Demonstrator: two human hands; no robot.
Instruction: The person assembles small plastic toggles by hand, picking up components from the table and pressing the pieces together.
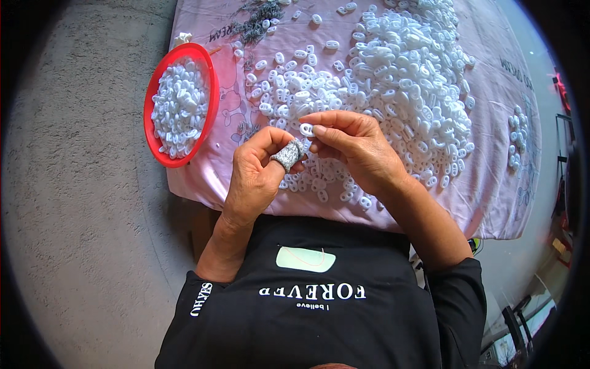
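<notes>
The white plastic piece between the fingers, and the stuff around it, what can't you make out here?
- White piece, head view: partly covered by the right hand; its exact shape is too small to tell.
- Left hand: a grey wrap hides the thumb tip.
- Pink cloth: whatever lies beneath it is hidden.
- Grey bits: cut off at the top edge, too small to identify.
- Red bowl: its bottom is buried under white pieces.

A low table draped in a pale pink printed cloth [491,184] stands on a grey, rough-textured floor [80,203]. Daylight falls evenly. At the right edge, dark furniture [562,166], possibly a metal stand, blurs.
</notes>
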